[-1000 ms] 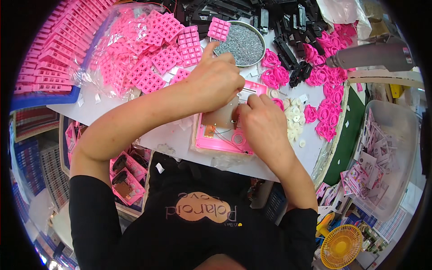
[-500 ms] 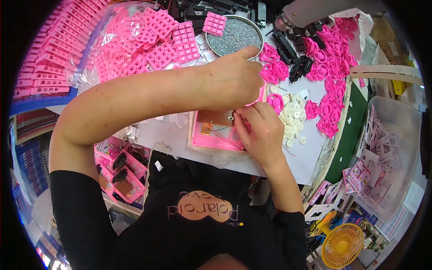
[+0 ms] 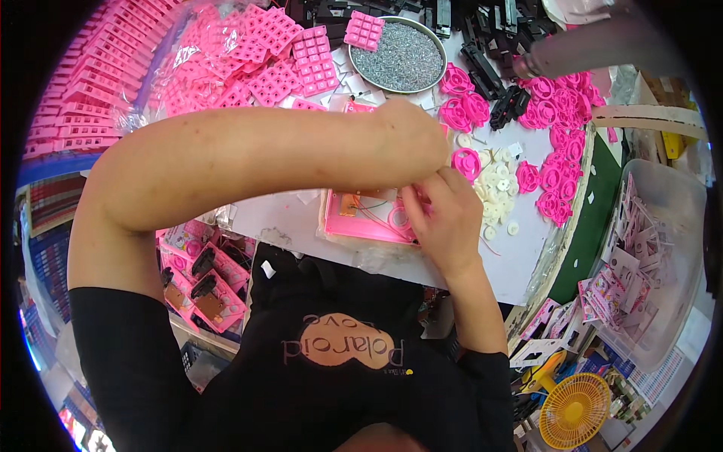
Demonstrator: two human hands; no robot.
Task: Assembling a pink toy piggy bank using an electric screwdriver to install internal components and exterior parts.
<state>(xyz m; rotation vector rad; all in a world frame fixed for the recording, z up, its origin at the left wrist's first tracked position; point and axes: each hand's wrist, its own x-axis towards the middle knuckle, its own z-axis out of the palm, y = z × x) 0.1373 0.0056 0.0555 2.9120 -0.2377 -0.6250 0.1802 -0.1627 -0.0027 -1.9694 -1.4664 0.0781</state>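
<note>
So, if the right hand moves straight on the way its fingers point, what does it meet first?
The right hand points up and left, and the left hand lies right there, so it probably meets that first. The pink tray sits beneath; depth is unclear.

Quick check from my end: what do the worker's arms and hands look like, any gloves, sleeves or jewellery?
Both hands are bare: no gloves show on the left hand or the right hand. Forearms are uncovered; short black sleeves end above the elbows. No watch or bracelet shows. Rings cannot be told, as the fingers are partly hidden.
</note>
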